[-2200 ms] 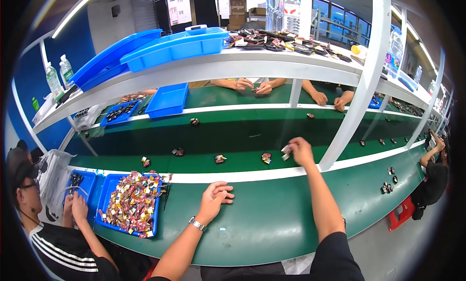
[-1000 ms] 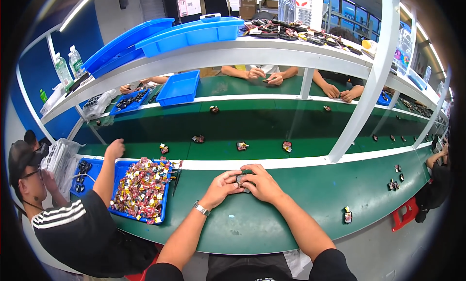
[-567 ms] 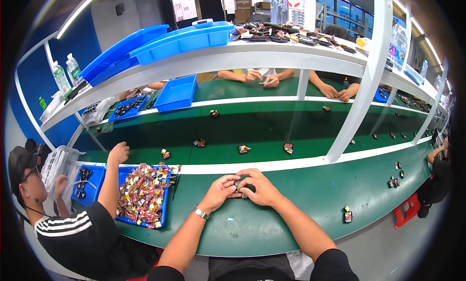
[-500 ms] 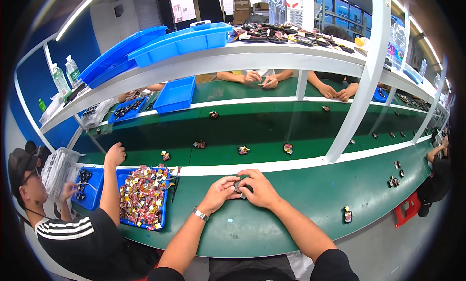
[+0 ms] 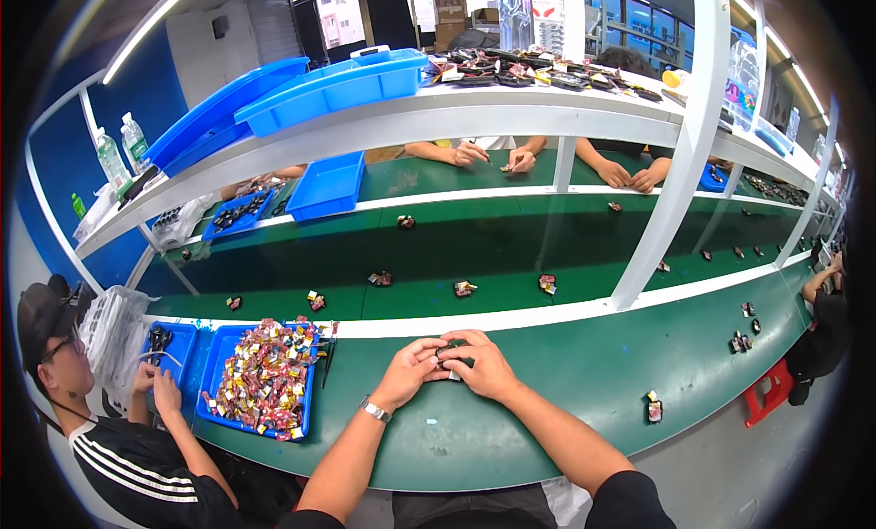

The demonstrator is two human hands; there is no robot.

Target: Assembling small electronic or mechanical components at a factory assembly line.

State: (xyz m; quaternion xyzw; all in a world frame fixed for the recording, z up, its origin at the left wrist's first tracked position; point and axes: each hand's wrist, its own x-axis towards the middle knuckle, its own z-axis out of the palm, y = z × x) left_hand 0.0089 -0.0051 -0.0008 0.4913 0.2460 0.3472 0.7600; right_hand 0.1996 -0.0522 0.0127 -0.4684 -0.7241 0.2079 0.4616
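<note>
Near the middle of the green bench (image 5: 547,429), my left hand (image 5: 411,372) and my right hand (image 5: 481,366) meet over a small dark assembly (image 5: 447,354). Fingers of both hands are closed around it, and they hide most of it. A light-coloured bit shows beneath the right fingers. To the left of my hands stands a blue tray (image 5: 311,387), heaped with small red, yellow and white parts (image 5: 260,374). A thin dark tool (image 5: 328,357) lies beside that tray. One small dark assembly with a label (image 5: 654,408) rests on the bench to the right.
Several small assemblies (image 5: 464,289) ride the green belt (image 5: 511,246) beyond a white rail. At left, a co-worker (image 5: 137,456) works over another blue tray (image 5: 182,346). A white post (image 5: 671,155) and shelf (image 5: 547,114) rise ahead. More assemblies (image 5: 741,343) sit at far right.
The co-worker's arm has drawn back from the belt, and both their hands are now together. Another assembly shows on the belt there; those nearby have shifted slightly right. My hands have barely moved.
</note>
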